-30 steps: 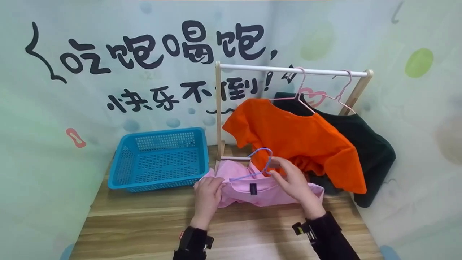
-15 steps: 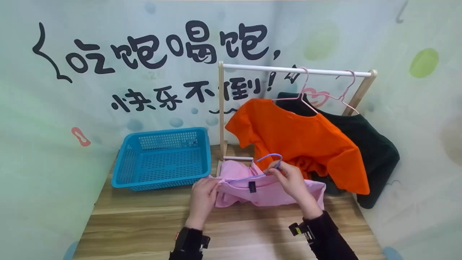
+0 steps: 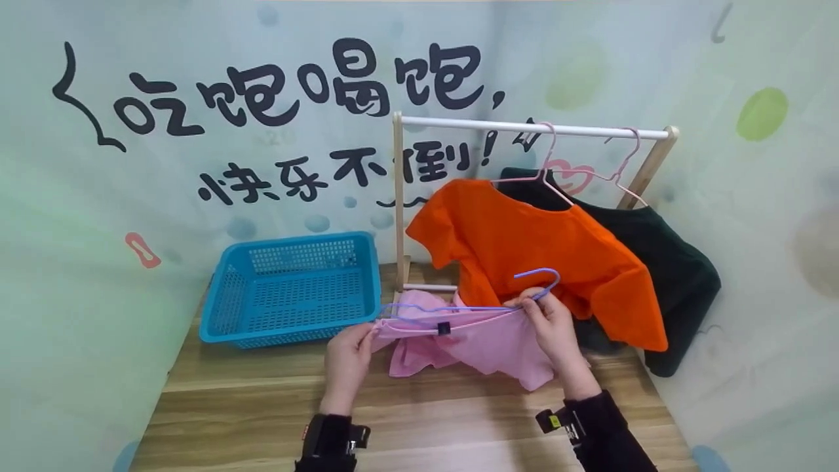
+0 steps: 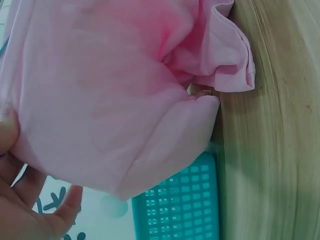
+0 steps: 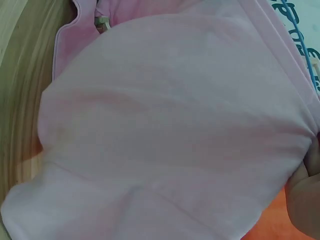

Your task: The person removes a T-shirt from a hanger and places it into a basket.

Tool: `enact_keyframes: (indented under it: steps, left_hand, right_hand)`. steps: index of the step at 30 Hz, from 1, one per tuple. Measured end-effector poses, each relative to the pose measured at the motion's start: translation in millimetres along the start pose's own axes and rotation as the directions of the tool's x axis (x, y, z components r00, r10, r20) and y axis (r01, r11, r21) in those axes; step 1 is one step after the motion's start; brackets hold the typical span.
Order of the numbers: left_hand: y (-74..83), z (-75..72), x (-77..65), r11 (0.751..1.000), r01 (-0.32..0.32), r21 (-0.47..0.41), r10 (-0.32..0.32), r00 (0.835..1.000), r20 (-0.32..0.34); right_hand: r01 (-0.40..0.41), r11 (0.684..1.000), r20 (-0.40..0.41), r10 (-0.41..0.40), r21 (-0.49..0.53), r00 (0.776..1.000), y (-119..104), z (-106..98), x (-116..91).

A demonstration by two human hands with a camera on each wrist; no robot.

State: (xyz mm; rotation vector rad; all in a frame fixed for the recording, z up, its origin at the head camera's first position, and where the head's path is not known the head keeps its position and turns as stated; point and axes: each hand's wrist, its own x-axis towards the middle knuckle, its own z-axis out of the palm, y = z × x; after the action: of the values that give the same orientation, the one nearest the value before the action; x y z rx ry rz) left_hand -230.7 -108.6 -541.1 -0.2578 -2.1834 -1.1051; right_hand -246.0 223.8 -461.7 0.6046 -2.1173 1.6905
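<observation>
Your left hand [image 3: 349, 354] is pinching one end of the neckline of the pink shirt [image 3: 485, 347]. Your right hand [image 3: 554, 328] is clamping the neckline's other end, and the blue-purple hanger [image 3: 485, 308] is emerging at its fingertips just below the hook. The pink shirt is hanging between your two hands over the middle of the bench [image 3: 419, 419]. The hanger's bar is running along the neckline, its hook tip pointing toward the bench's left edge. A black tag [image 3: 444, 328] is sitting at the collar. Toward the bench's far left corner, the blue basket [image 3: 295, 295] is standing beside the rack [image 3: 398, 203]. The rack is occupying the far right part of the bench; from its white rail [image 3: 472, 123], two pink hangers [image 3: 549, 157] are carrying an orange shirt [image 3: 531, 242] and, behind it, a dark green shirt [image 3: 682, 269] near the bench's right edge.
</observation>
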Motion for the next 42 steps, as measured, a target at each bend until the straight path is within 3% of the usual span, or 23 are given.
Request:
enact_keyframes:
  steps: [3,7,13,18,20,22,25,29,32,38,42]
  left_hand:
    - [3.1,0.1,1.6,1.000,-0.009,0.008,0.009,0.999,0.049]
    - [7.4,-1.3,4.7,1.000,-0.012,0.022,0.008,0.985,0.173]
    - [13.9,-2.9,6.8,0.995,-0.099,0.019,0.083,0.917,0.390]
    - [15.7,1.1,7.3,0.976,-0.210,0.050,0.163,0.869,0.467]
    - [14.9,3.5,7.2,0.972,-0.229,0.061,0.172,0.860,0.481]
    - [12.8,5.6,6.4,0.968,-0.241,0.064,0.185,0.865,0.466]
    - [8.1,7.4,5.3,0.964,-0.254,0.077,0.202,0.890,0.410]
    - [0.6,1.5,4.5,0.965,-0.241,0.099,0.194,0.920,0.341]
    - [-5.0,-8.8,4.4,0.972,-0.209,0.108,0.165,0.932,0.323]
    - [-16.5,-29.9,3.5,0.991,-0.112,0.077,0.078,0.933,0.352]
    - [-24.4,-45.0,3.6,0.995,-0.051,0.082,0.018,0.930,0.368]
  right_hand:
    - [0.057,0.997,0.020,-0.056,-0.053,0.998,-7.9,3.3,0.0]
    - [0.097,0.987,0.049,-0.092,-0.126,0.995,-15.8,10.4,2.0]
    - [0.071,0.979,0.042,-0.064,-0.192,0.997,-22.2,24.7,5.6]
    - [0.121,0.959,0.053,-0.112,-0.255,0.992,-23.9,36.3,7.3]
    - [0.129,0.957,0.055,-0.119,-0.260,0.991,-25.0,39.6,8.1]
    - [0.121,0.960,0.073,-0.106,-0.251,0.992,-14.2,39.2,9.0]
    - [0.129,0.958,0.143,-0.095,-0.255,0.985,6.6,34.7,10.9]
    - [0.241,0.893,0.264,-0.145,-0.380,0.954,32.1,24.2,10.4]
    - [0.295,0.837,0.298,-0.167,-0.461,0.940,42.1,16.7,7.3]
    - [0.237,0.853,0.268,-0.119,-0.465,0.956,55.8,5.7,-0.2]
    - [0.164,0.867,0.194,-0.079,-0.472,0.978,64.7,1.0,-3.3]
